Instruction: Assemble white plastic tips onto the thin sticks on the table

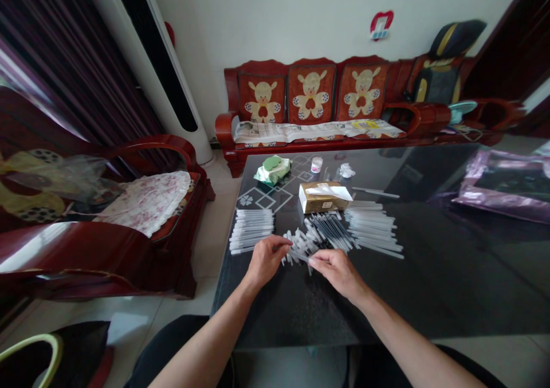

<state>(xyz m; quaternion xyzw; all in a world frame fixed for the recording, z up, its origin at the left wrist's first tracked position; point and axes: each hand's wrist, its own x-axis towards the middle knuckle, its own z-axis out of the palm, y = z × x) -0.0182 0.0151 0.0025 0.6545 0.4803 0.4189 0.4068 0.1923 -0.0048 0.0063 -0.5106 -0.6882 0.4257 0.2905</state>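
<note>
White tissue (329, 191) pokes from a gold tissue box (324, 204); our left hand (267, 257) and right hand (337, 271) pinch one pen barrel (300, 255).

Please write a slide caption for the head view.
Left hand and right hand hold a pale tube above a dark table.

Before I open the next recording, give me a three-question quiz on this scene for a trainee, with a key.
1. True or false: the tissue box stands beyond the dark rods, as seen from the person.

2. Which of these is nearest the left hand?
A) the purple-wrapped item
B) the small white tub
C) the left row of white sticks

3. What do the left hand and the right hand hold between them?

Key:
1. True.
2. C.
3. A slim pale stick.
</note>
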